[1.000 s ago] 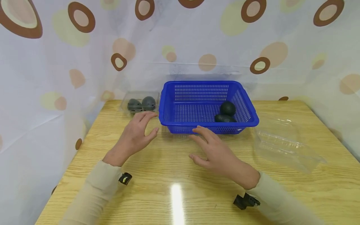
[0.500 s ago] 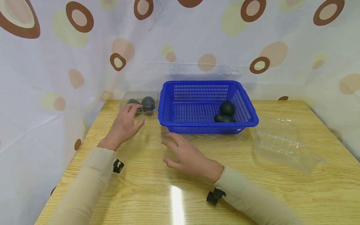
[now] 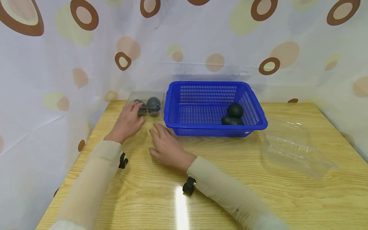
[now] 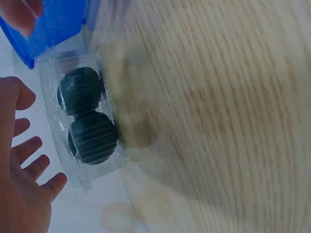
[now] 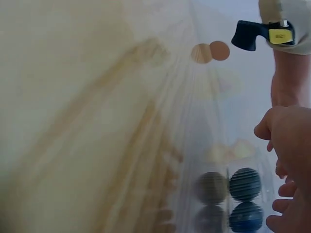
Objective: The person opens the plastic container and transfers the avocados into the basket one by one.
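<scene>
A clear plastic clamshell box (image 4: 54, 116) with dark avocados (image 4: 80, 91) inside stands at the back left of the table, beside the blue basket. My left hand (image 3: 124, 124) reaches over its front left part in the head view, fingers spread and relaxed. The left wrist view shows a gap between those fingers and the box, with nothing held. My right hand (image 3: 170, 147), holding nothing, hovers in front of the basket's left corner, its fingers loosely bent and pointing toward the box.
The blue basket (image 3: 215, 126) stands at the back middle, with a round avocado (image 3: 235, 110) and a longer one (image 3: 232, 121) in its right end. To its right lies an open clear plastic box (image 3: 296, 155). A patterned curtain (image 3: 198, 38) hangs behind the table.
Both hands have moved left, away from the basket's front: the left to the clear box with the avocados, the right from the basket's middle to its left corner. The boxes and basket stay put.
</scene>
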### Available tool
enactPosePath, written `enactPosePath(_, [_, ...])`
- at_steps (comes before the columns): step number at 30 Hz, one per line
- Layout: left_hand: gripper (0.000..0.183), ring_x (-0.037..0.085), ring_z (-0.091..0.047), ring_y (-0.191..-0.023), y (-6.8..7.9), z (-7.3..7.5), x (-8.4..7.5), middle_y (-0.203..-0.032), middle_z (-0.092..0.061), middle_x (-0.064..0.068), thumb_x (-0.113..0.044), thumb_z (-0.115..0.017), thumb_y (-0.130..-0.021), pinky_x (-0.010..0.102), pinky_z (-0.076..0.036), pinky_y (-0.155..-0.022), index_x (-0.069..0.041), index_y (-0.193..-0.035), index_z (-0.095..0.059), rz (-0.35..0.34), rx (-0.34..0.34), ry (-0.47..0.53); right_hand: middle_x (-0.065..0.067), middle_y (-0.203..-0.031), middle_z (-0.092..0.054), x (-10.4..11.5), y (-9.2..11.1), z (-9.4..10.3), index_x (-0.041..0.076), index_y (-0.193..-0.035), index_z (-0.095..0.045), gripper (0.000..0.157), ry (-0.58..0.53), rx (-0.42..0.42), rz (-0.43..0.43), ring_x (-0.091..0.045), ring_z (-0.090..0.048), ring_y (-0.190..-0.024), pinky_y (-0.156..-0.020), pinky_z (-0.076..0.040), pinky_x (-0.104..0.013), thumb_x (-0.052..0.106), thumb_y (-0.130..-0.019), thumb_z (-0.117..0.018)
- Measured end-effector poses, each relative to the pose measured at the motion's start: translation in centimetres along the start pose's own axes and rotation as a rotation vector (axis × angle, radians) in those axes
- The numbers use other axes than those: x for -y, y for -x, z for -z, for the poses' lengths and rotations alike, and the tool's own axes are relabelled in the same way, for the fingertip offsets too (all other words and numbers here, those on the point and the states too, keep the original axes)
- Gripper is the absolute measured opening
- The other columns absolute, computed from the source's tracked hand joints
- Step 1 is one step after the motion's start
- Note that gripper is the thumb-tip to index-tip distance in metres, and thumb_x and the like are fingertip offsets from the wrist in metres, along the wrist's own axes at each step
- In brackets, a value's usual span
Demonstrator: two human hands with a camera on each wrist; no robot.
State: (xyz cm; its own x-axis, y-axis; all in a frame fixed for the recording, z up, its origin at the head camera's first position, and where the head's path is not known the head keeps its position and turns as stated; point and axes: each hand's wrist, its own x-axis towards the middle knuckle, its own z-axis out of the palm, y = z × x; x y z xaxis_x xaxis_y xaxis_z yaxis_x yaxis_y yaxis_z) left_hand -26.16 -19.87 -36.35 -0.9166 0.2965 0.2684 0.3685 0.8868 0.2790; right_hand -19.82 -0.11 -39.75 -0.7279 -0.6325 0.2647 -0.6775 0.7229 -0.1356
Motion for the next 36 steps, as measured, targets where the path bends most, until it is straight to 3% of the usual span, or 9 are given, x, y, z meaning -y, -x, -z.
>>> enactPosePath(10, [0.068, 0.044, -0.022, -0.148, -1.6, -0.2, -0.2, -0.16, -0.024, 0.026, -0.016, -0.055, -0.096, 0.062, -0.024, -0.12, 0.001, -0.154, -0.025, 0.08, 0.171, -0.143, -0.021, -0.165, -0.005, 0.4, -4.0, -1.7, 0.002, -0.156, -0.022, 0.074, 0.048, 0.102, -0.238, -0.036, -0.013, -0.153, -0.122, -0.031, -0.041, 0.033, -0.097, -0.055])
enactPosePath(15, [0.071, 0.045, -0.02, -0.149, -2.0, -0.2, -0.8, -0.16, -0.023, 0.025, -0.018, -0.058, -0.096, 0.066, -0.027, -0.117, -0.004, -0.156, -0.023, 0.105, 0.228, -0.188, -0.016, -0.167, 0.003, 0.0, -5.2, -1.9, 0.006, -0.159, -0.014, 0.08, 0.036, 0.162, -0.36, -0.033, -0.004, -0.155, -0.127, -0.016, -0.041, 0.034, -0.097, -0.055])
enactPosePath(18, [0.072, 0.046, -0.022, -0.148, -2.1, -0.4, -1.0, -0.159, -0.026, 0.025, -0.019, -0.061, -0.095, 0.066, -0.03, -0.115, -0.005, -0.156, -0.025, 0.088, 0.224, -0.191, -0.013, -0.168, 0.005, -0.3, -5.3, -2.0, 0.01, -0.16, -0.009, 0.081, 0.063, 0.2, -0.408, -0.031, -0.001, -0.156, -0.128, -0.01, -0.041, 0.035, -0.098, -0.055])
enactPosePath(22, [0.071, 0.046, -0.027, -0.144, -1.9, -0.6, -0.6, -0.156, -0.031, 0.025, -0.018, -0.064, -0.094, 0.065, -0.036, -0.112, -0.005, -0.154, -0.03, 0.052, 0.183, -0.199, -0.013, -0.168, 0.004, -0.6, -5.2, -2.1, 0.013, -0.161, -0.007, 0.084, 0.092, 0.204, -0.397, -0.03, 0.0, -0.156, -0.128, -0.01, -0.041, 0.037, -0.098, -0.057])
enactPosePath(28, [0.066, 0.047, -0.036, -0.137, -1.1, -0.3, 0.0, -0.148, -0.041, 0.027, -0.016, -0.067, -0.091, 0.063, -0.043, -0.105, -0.002, -0.149, -0.038, -0.005, 0.121, -0.212, -0.015, -0.167, -0.008, -0.3, -4.8, -2.2, 0.011, -0.16, -0.012, 0.084, 0.199, 0.172, -0.336, -0.035, -0.004, -0.155, -0.128, -0.012, -0.042, 0.04, -0.096, -0.059])
enactPosePath(36, [0.076, 0.047, -0.038, -0.13, 0.2, 0.5, 0.4, -0.141, -0.041, 0.027, -0.025, -0.07, -0.088, 0.062, -0.052, -0.092, 0.0, -0.151, -0.035, 0.01, 0.14, -0.276, -0.016, -0.16, -0.02, 0.8, -4.2, -2.3, 0.007, -0.158, -0.018, 0.084, 0.215, 0.11, -0.249, -0.037, -0.012, -0.153, -0.126, -0.021, -0.041, 0.036, -0.093, -0.062])
